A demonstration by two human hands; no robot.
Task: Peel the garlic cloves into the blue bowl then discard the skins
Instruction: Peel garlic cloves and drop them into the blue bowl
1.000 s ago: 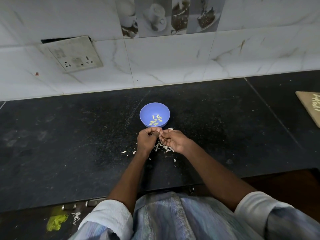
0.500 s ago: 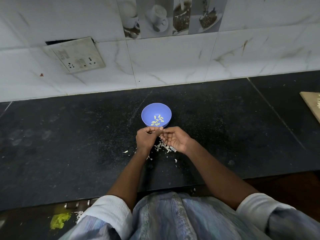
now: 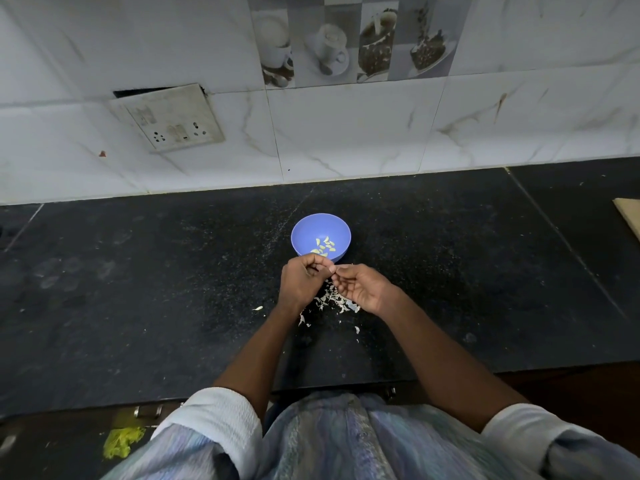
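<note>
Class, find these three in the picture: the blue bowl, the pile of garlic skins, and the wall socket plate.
Blue bowl [image 3: 304, 230]: head view, on the bare inner wall, left side.
Garlic skins [image 3: 333, 299]: head view, middle of the pile between the wrists.
Socket plate [image 3: 173, 121]: head view, centre of its face.

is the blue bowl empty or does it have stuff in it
Not empty: the blue bowl holds a few peeled garlic cloves at its bottom.

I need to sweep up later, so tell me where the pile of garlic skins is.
In the head view, the pile of white papery garlic skins lies on the black stone counter, near centre, under and between the hands, just in front of the round blue plastic bowl.
</note>
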